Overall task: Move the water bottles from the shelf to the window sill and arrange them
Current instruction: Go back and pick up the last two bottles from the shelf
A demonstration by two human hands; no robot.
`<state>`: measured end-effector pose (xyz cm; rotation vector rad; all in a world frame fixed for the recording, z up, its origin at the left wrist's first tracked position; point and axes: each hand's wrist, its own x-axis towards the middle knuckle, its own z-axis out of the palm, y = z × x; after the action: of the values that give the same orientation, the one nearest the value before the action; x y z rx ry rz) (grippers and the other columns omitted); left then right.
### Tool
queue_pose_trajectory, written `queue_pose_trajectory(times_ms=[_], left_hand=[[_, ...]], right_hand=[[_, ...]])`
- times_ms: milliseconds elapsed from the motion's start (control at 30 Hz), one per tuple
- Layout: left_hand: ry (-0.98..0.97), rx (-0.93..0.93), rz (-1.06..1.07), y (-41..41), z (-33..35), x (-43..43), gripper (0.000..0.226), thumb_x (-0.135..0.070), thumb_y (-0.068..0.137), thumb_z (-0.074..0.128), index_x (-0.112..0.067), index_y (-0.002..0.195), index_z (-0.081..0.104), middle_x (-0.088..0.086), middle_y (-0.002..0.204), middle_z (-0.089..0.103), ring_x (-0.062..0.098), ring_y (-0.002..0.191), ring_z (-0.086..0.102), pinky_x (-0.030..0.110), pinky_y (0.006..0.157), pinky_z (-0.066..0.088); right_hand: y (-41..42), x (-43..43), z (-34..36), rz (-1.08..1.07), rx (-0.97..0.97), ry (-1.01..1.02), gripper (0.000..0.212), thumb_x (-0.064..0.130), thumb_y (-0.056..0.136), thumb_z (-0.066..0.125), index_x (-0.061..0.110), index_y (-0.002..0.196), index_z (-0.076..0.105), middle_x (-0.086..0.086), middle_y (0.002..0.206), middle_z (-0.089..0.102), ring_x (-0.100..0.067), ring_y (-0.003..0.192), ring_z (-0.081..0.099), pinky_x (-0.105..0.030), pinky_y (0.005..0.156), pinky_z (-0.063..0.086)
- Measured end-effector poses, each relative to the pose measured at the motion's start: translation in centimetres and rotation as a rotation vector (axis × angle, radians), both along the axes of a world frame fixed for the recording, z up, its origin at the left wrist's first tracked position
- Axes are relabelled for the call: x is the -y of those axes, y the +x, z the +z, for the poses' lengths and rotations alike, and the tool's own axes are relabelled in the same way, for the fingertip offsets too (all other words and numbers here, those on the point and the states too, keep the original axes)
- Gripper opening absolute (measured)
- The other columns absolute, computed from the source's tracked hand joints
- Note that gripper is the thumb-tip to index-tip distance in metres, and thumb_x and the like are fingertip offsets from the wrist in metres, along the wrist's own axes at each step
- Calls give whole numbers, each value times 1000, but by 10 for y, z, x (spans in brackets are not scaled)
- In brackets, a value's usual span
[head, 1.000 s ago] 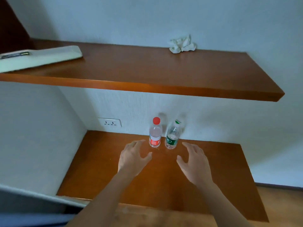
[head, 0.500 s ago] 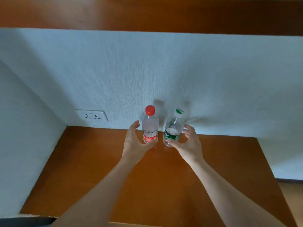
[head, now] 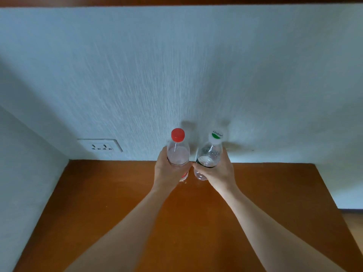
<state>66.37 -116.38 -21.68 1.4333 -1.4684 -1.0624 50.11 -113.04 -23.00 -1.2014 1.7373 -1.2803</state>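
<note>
Two clear plastic water bottles stand side by side at the back of a brown wooden shelf [head: 98, 203], close to the white wall. The red-capped bottle [head: 177, 152] has a red label and is on the left; my left hand [head: 167, 171] grips its middle. The bottle with the white and green cap [head: 210, 154] has a dark green label and is on the right; my right hand [head: 218, 171] grips its lower body. Both bottles are upright. My fingers hide most of each label.
A white wall socket [head: 101, 146] sits low on the back wall, left of the bottles. A white side wall [head: 25, 173] closes the shelf on the left. The underside of an upper wooden shelf [head: 176, 1] runs along the top. Floor shows at the right [head: 353, 218].
Both hands moved forward from open and apart to closed around the bottles. The view has dropped below the upper shelf and moved closer to the wall.
</note>
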Motion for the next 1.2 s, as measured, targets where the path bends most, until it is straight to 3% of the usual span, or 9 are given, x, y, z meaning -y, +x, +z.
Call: queue_pose_trajectory(times_ms=[133,233,400,500,667,800,933,1067,1200], left_hand=[[17,-19,-17,1,8,-4,64,-28,65,89,-38,115,51,-10,107,61,5,98,60,20,74,51],[49,-75,-33,6,28,-13,62,-16,69,86,-35,116,51,-5,105,60,11,97,60,16,69,47],[95,-109,-67,13,75,-36,58,-6,70,82,-28,115,52,-4,103,59,10,94,59,16,69,44],[105,-70,-73,20,102,-63,61,-10,71,84,-29,117,49,-8,104,58,7,93,58,9,64,42],[100,-67,-1,36,143,-110,71,-28,71,87,-28,129,46,-13,109,56,10,100,56,12,70,43],[81,-94,69,52,169,-142,69,-30,73,85,-32,128,43,-11,112,57,15,104,57,15,73,47],[49,-118,88,69,181,-164,68,-28,73,85,-37,125,41,-15,109,56,14,103,58,14,74,47],[33,-112,123,89,184,-171,69,-28,73,85,-37,125,41,-10,114,57,18,108,59,24,82,50],[-23,-113,168,114,191,-178,63,-29,73,85,-40,119,43,-13,111,58,16,102,62,9,68,49]], right_hand=[[-1,-8,9,-11,3,14,63,3,72,87,15,124,52,7,93,66,9,68,65,-9,58,51],[1,-18,25,-15,-27,-13,64,14,70,90,24,121,53,8,101,66,0,89,65,-13,72,51],[2,-40,67,-21,-19,-40,67,33,64,93,28,117,52,7,104,65,-10,98,63,-21,80,54],[6,-63,92,-41,-3,-25,69,38,63,92,23,118,53,7,102,65,-10,97,64,-18,79,54],[26,-107,133,-90,8,-59,67,48,66,82,26,121,52,19,103,60,-6,101,61,-9,80,52],[44,-137,148,-95,16,-74,65,34,73,87,24,126,51,16,106,59,-9,103,61,-6,81,49],[59,-153,157,-72,26,-42,69,34,73,88,21,130,51,5,115,61,-15,107,59,-27,94,52],[74,-153,167,-70,70,-33,67,30,73,88,21,129,51,3,116,61,-16,109,58,-31,96,52],[96,-145,179,-2,150,-20,63,25,74,88,29,123,49,11,109,59,-12,103,59,-27,92,51]])
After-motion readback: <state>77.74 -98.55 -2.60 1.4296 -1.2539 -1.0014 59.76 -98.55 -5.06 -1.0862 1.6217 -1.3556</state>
